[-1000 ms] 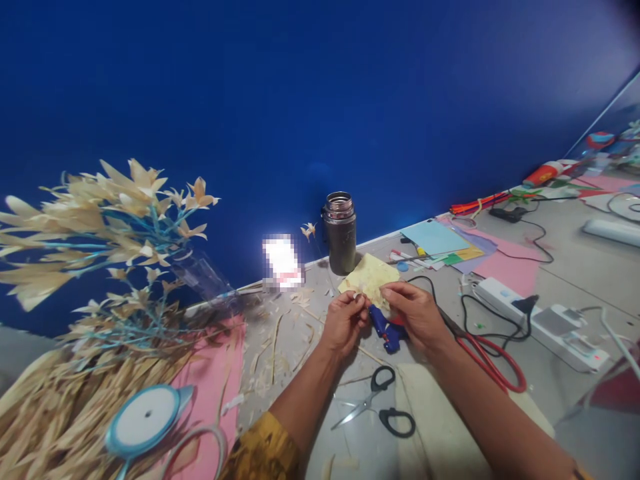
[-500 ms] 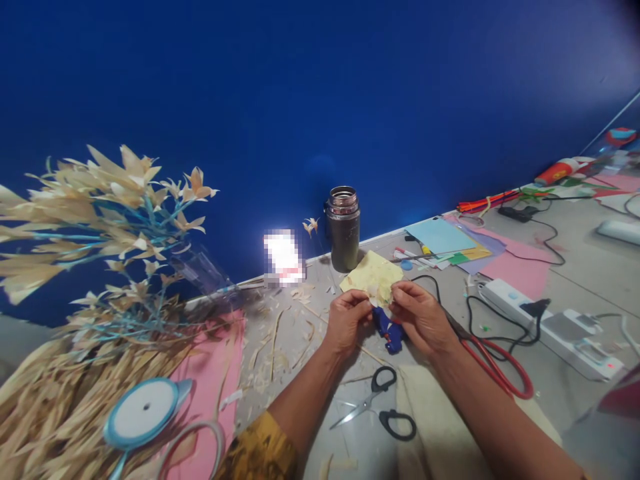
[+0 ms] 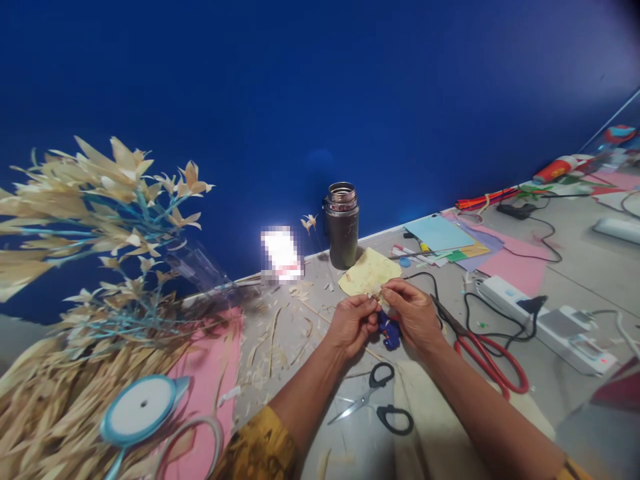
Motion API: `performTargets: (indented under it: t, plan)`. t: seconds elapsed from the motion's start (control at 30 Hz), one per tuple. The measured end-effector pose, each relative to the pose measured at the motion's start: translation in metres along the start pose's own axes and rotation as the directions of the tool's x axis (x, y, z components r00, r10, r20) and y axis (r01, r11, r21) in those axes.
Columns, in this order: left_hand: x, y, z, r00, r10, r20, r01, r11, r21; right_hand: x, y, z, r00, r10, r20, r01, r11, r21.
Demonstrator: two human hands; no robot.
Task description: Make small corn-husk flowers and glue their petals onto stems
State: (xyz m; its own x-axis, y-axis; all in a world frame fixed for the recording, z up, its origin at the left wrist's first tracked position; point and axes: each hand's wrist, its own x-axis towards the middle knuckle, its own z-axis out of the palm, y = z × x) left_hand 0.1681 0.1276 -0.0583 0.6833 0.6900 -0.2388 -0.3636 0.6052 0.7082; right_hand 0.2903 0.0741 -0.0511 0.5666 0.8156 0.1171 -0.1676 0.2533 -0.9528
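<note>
My left hand (image 3: 354, 323) and my right hand (image 3: 410, 312) meet over the grey table (image 3: 320, 427), fingertips pinched together on a small pale piece I cannot make out. Just behind the fingers lies a yellow paper sheet (image 3: 367, 275). A blue glue gun (image 3: 389, 331) rests on the table under and between my hands. Black-handled scissors (image 3: 377, 399) lie close in front of my wrists.
A dark steel flask (image 3: 341, 225) stands by the blue wall. Dried-leaf flowers on blue stems (image 3: 100, 220) and loose straw (image 3: 55, 400) fill the left, with a ribbon spool (image 3: 143, 410) on pink paper. Red-handled scissors (image 3: 487, 360), a power strip (image 3: 540, 320), cables and coloured papers (image 3: 445, 240) lie right.
Both hands have drawn closer together, so the fingertips now touch. The view has shifted slightly. Nothing else on the table has moved.
</note>
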Motion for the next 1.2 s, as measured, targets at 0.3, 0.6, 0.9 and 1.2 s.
performTargets:
  t: [0.3, 0.6, 0.9, 1.2]
  plan:
    - [-0.0020, 0.0004, 0.0020, 1.000, 0.016, 0.011, -0.016, 1.000, -0.015, 0.0009, 0.0007, 0.0007, 0.999, -0.041, 0.011, 0.041, 0.996, -0.075]
    - [-0.0005, -0.0001, 0.0022, 0.998, 0.059, -0.022, -0.057, 0.996, 0.073, -0.0003, 0.0017, -0.0005, 1.000, 0.011, 0.007, -0.011, 0.999, -0.047]
    - [-0.0022, 0.0009, 0.0061, 0.986, 0.139, -0.086, -0.120, 0.973, 0.199, -0.0038, 0.0030, 0.0020, 0.989, 0.146, 0.007, -0.146, 0.989, 0.018]
    - [-0.0067, 0.0005, 0.0086, 0.939, 0.305, -0.160, -0.213, 0.879, 0.427, -0.0041, 0.0036, 0.0016, 0.995, 0.095, 0.016, -0.094, 0.995, -0.009]
